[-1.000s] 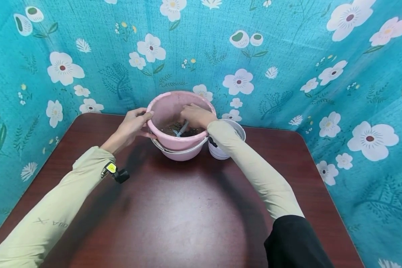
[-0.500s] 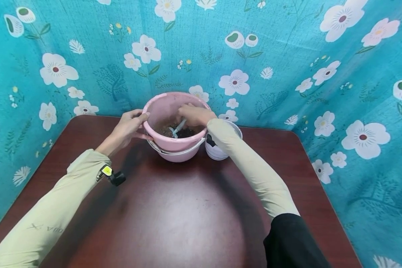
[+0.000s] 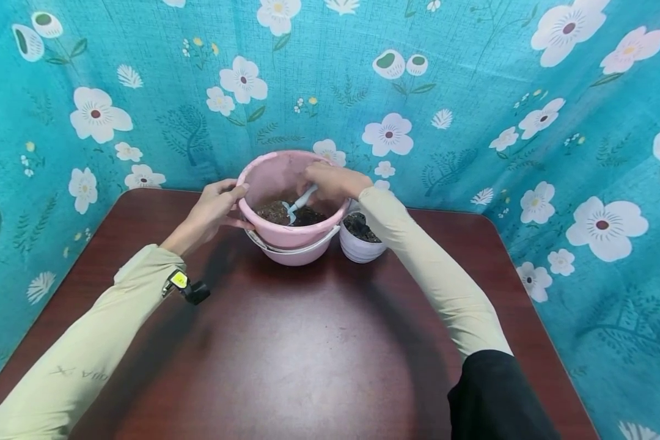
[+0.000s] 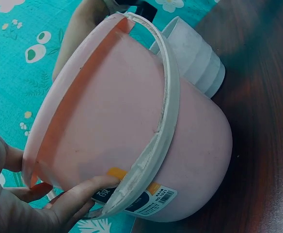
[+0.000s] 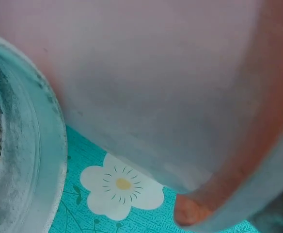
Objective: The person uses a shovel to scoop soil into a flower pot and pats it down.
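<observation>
A pink bucket with dark soil inside stands at the back of the table. My left hand grips its left rim; in the left wrist view the fingers reach under the rim to the white bail handle. Over the bucket's right side my right hand holds a small light-blue garden rake, its pronged head down at the soil. Some of the right fingers are hidden. Close by on the right stands a white ribbed pot, also containing dark soil.
The dark red-brown table extends toward me. Behind it hangs a turquoise floral curtain. The bucket's outer wall and the pot's rim fill much of the right wrist view.
My right hand has shifted right and slightly up with the rake, uncovering more of the white pot and its soil. My left hand keeps its grip on the bucket rim.
</observation>
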Available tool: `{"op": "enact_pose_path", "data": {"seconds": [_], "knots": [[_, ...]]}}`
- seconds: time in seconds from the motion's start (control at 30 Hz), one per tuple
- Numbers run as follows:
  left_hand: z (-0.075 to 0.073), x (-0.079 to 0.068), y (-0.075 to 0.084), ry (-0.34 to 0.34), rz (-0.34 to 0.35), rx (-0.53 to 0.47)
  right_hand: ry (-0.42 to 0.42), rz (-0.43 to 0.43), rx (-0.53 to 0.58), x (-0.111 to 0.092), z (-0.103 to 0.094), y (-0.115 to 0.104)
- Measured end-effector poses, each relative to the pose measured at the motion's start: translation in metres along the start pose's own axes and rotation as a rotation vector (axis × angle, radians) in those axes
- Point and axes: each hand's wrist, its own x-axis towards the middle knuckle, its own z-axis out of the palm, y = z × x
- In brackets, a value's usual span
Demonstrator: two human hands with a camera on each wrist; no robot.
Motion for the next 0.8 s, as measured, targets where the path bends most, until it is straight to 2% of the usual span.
{"op": "enact_pose_path", "data": {"seconds": [0.23,0.63,0.8], "knots": [[0.001,0.0,-0.002,0.001,-0.006,-0.005,0.012,-0.03,-0.029,0.0,-0.005,-0.001],[0.001,0.001,-0.001,0.02,-0.009,0.011,0.009,-0.076,0.03,-0.01,-0.018,-0.003],[0.0,0.001,-0.002,0.024,0.002,-0.004,0.052,-0.086,0.058,-0.017,-0.026,0.004]]}}
